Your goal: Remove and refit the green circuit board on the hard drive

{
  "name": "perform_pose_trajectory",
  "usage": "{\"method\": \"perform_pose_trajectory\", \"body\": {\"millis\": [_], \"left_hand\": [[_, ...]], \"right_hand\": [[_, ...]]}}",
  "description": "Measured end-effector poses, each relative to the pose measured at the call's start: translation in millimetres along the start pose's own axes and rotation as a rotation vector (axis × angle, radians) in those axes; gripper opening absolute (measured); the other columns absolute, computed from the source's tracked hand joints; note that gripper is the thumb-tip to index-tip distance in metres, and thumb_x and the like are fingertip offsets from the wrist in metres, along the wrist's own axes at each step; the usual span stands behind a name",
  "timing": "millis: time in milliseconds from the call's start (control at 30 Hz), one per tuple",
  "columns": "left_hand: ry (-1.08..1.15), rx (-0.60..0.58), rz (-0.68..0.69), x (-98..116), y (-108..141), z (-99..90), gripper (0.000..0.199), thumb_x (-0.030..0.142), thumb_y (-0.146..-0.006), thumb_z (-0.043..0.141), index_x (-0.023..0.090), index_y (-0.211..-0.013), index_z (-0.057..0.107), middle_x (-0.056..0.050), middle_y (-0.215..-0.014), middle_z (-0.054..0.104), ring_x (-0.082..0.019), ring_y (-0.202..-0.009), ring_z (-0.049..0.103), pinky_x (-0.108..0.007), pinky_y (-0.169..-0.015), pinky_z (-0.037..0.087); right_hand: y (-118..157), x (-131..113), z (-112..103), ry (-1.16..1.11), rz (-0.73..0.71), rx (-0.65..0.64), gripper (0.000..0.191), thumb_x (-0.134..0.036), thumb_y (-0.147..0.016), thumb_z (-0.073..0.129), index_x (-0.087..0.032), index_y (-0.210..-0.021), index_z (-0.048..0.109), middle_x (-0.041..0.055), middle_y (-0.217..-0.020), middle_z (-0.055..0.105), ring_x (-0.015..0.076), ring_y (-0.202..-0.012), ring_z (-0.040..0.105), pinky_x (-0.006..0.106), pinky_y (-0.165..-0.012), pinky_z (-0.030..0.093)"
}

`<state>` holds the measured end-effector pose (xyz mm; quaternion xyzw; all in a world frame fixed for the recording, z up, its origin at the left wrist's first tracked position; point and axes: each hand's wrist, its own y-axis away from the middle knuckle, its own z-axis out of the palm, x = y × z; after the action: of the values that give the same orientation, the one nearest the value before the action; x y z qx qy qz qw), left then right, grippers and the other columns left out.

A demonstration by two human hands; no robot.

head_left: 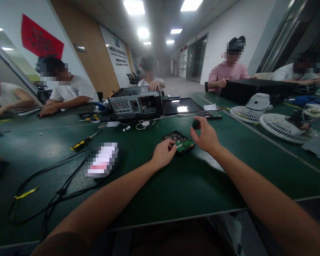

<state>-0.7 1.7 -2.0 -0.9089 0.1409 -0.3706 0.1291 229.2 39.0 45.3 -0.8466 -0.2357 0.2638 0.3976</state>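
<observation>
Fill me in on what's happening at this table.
The person's left hand touches a drive on the green table. The right hand is raised beside it, fingers curled; whether it holds anything is unclear. A screwdriver lies off to the left. Farther back, a co-worker has one hand at the top of a computer case.

White fans (276, 125) lie at three o'clock, a black cable (61, 191) at eight, a red poster (42, 37) at ten.

I've got left hand (164, 153) on hard drive (178, 136), green board (186, 145) showing; right hand (206, 137) raised just beside it, half curled, contents unclear. Screwdriver (81, 143) left, open computer case (136, 107) behind, two fans (278, 127) right.
</observation>
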Motion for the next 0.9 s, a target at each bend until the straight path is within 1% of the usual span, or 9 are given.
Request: {"method": "perform_pose_trajectory", "body": {"millis": [100,233,367,433,533,667,733,833,900], "left_hand": [[-0.008,-0.005,0.003,-0.2,0.1,-0.3,0.019,0.031,-0.096,0.065,0.02,-0.11,0.071,-0.002,-0.088,0.072,-0.02,-0.081,0.067,-0.031,-0.074,0.048],[-0.014,-0.011,-0.005,1.9,0.5,-1.8,0.02,0.03,-0.096,0.065,0.019,-0.111,0.071,-0.002,-0.088,0.072,-0.02,-0.083,0.068,-0.032,-0.074,0.048],[-0.006,-0.032,-0.026,4.8,0.9,-4.1,0.02,0.031,-0.096,0.065,0.02,-0.112,0.071,-0.002,-0.09,0.073,-0.02,-0.083,0.068,-0.032,-0.073,0.049],[-0.003,-0.033,-0.029,5.4,0.8,-4.3,0.02,0.031,-0.096,0.065,0.02,-0.113,0.071,-0.002,-0.09,0.074,-0.02,-0.083,0.068,-0.032,-0.073,0.049],[-0.007,-0.02,-0.019,5.0,0.6,-3.4,0.02,0.03,-0.096,0.065,0.02,-0.112,0.071,-0.002,-0.089,0.074,-0.02,-0.082,0.068,-0.032,-0.074,0.049],[0.003,-0.012,-0.008,2.6,0.3,-1.4,0.02,0.03,-0.095,0.065,0.019,-0.111,0.071,-0.002,-0.089,0.073,-0.02,-0.081,0.068,-0.032,-0.074,0.049],[0.008,-0.009,-0.009,0.7,0.1,-0.2,0.02,0.031,-0.095,0.065,0.019,-0.111,0.071,-0.002,-0.087,0.073,-0.02,-0.08,0.067,-0.032,-0.075,0.049],[0.004,-0.005,-0.009,-1.7,-0.3,1.0,0.021,0.032,-0.095,0.065,0.02,-0.112,0.071,-0.002,-0.089,0.073,-0.02,-0.081,0.068,-0.032,-0.075,0.049],[-0.002,-0.004,-0.009,-2.3,-0.6,1.2,0.021,0.032,-0.095,0.065,0.021,-0.111,0.071,-0.002,-0.089,0.073,-0.02,-0.081,0.068,-0.032,-0.075,0.049]], "right_hand": [[-0.8,3.4,-1.0,0.054,0.042,-0.049,0.052,-0.033,-0.094,0.059,-0.017,-0.143,0.049,0.0141,-0.111,0.071,0.0268,-0.082,0.069,0.042,-0.076,0.057],[-1.4,7.3,-3.0,0.131,0.028,-0.053,0.051,-0.039,-0.096,0.058,-0.018,-0.142,0.052,0.0144,-0.113,0.072,0.0264,-0.08,0.069,0.041,-0.074,0.055],[-0.7,6.0,-4.4,0.149,0.008,-0.05,0.05,-0.045,-0.097,0.059,-0.019,-0.14,0.056,0.0138,-0.11,0.073,0.0267,-0.081,0.069,0.04,-0.073,0.054],[0.0,4.4,-4.8,0.132,0.005,-0.048,0.049,-0.044,-0.098,0.058,-0.02,-0.14,0.056,0.0135,-0.111,0.073,0.027,-0.082,0.07,0.04,-0.074,0.055],[0.6,4.0,-4.1,0.08,-0.001,-0.055,0.048,-0.036,-0.098,0.056,-0.02,-0.143,0.052,0.0148,-0.118,0.071,0.0279,-0.087,0.07,0.043,-0.079,0.056],[0.3,6.8,-1.2,-0.08,0.0,-0.093,0.055,-0.028,-0.096,0.055,-0.02,-0.149,0.043,0.0152,-0.124,0.07,0.0282,-0.093,0.071,0.045,-0.084,0.058],[-0.1,7.2,-0.2,-0.124,-0.009,-0.115,0.055,-0.027,-0.097,0.055,-0.022,-0.15,0.042,0.0147,-0.127,0.069,0.0275,-0.093,0.071,0.046,-0.085,0.059],[-0.7,5.8,-0.1,-0.109,-0.036,-0.134,0.052,-0.031,-0.097,0.058,-0.025,-0.148,0.046,0.0144,-0.131,0.066,0.0271,-0.091,0.07,0.048,-0.084,0.061],[-0.8,4.5,-0.2,-0.102,-0.044,-0.134,0.05,-0.034,-0.097,0.06,-0.025,-0.146,0.048,0.0144,-0.13,0.066,0.027,-0.091,0.07,0.048,-0.083,0.061]]}}
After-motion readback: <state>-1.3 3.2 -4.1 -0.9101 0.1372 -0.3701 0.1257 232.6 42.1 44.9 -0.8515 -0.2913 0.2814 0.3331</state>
